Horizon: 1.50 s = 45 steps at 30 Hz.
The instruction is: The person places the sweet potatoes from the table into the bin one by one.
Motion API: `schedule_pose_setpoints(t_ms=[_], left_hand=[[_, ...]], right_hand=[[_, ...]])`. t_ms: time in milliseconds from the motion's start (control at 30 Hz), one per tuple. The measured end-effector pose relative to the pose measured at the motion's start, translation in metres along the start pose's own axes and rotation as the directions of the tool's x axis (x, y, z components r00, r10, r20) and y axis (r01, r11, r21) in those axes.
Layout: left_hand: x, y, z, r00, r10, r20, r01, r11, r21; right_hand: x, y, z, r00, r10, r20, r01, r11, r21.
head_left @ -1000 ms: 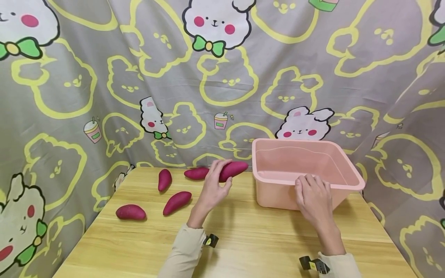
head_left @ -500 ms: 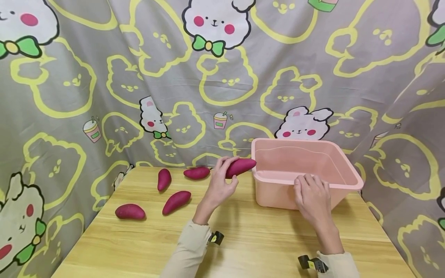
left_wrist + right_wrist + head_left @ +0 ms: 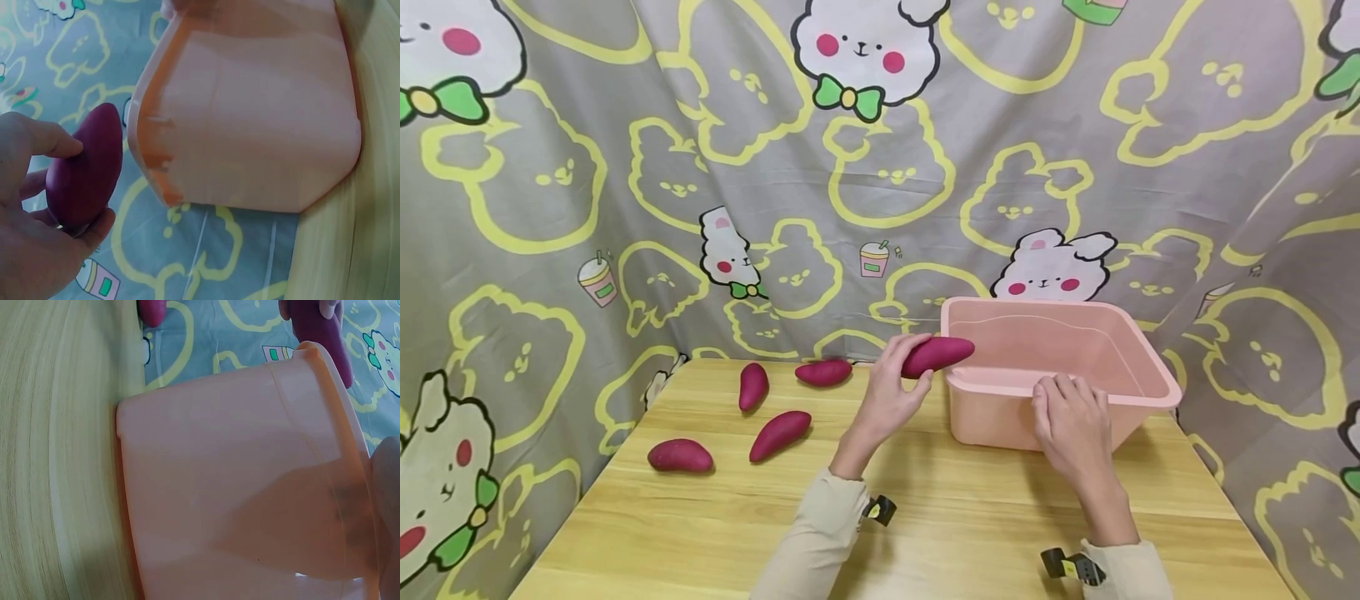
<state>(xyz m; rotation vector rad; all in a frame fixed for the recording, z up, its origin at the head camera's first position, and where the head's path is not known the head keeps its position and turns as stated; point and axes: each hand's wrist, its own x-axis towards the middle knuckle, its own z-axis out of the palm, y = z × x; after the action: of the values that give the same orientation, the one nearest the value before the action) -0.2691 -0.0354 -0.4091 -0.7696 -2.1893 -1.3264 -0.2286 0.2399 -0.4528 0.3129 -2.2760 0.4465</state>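
My left hand (image 3: pixel 889 390) holds a purple sweet potato (image 3: pixel 938 356) between thumb and fingers, its far tip overlapping the left rim of a pink plastic bin (image 3: pixel 996 421) in the head view. In the left wrist view the same sweet potato (image 3: pixel 87 165) is raised to about rim height, fingers wrapped on both its sides. At the bin's front edge, my right hand (image 3: pixel 1077 429) grips the rim with the fingers bent over it. The visible part of the bin's inside shows bare pink walls; the near part of its floor is hidden behind the front wall.
Several more sweet potatoes lie at the left of the wooden table (image 3: pixel 947 533): one nearest (image 3: pixel 681 456), another in the middle (image 3: pixel 780 436), others toward the back. A patterned curtain (image 3: pixel 910 192) hangs directly behind and along both sides.
My left hand has carried the sweet potato rightward and slightly up, from beside another sweet potato to the bin's left rim. My right hand has stayed on the front rim.
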Motion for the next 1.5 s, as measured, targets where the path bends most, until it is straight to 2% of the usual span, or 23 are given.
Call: schedule_pose_setpoints(t_ms=[367,633,867,1267,1500], left_hand=[[0.006,0.006,0.015,1.000,0.018,0.011,-0.018,1.000,0.012],[0.007,0.007,0.025,0.998,0.068,-0.011,-0.068,0.998,-0.008],[0.011,0.012,0.030,0.998,0.066,-0.020,-0.066,0.998,-0.007],[0.024,0.021,0.035,0.996,0.091,0.008,-0.091,0.996,0.010],[0.029,0.021,0.041,0.997,0.066,0.029,-0.067,0.997,0.047]], right_hand=[[0.000,0.001,0.001,1.000,0.003,-0.001,-0.003,1.000,-0.002],[-0.001,0.001,0.000,1.000,0.007,-0.005,-0.007,1.000,0.003],[0.001,0.000,0.000,1.000,0.006,-0.004,-0.006,1.000,0.000],[0.001,0.000,0.001,1.000,0.003,0.000,-0.003,1.000,-0.004],[0.000,0.001,0.000,1.000,0.001,0.003,-0.001,1.000,-0.006]])
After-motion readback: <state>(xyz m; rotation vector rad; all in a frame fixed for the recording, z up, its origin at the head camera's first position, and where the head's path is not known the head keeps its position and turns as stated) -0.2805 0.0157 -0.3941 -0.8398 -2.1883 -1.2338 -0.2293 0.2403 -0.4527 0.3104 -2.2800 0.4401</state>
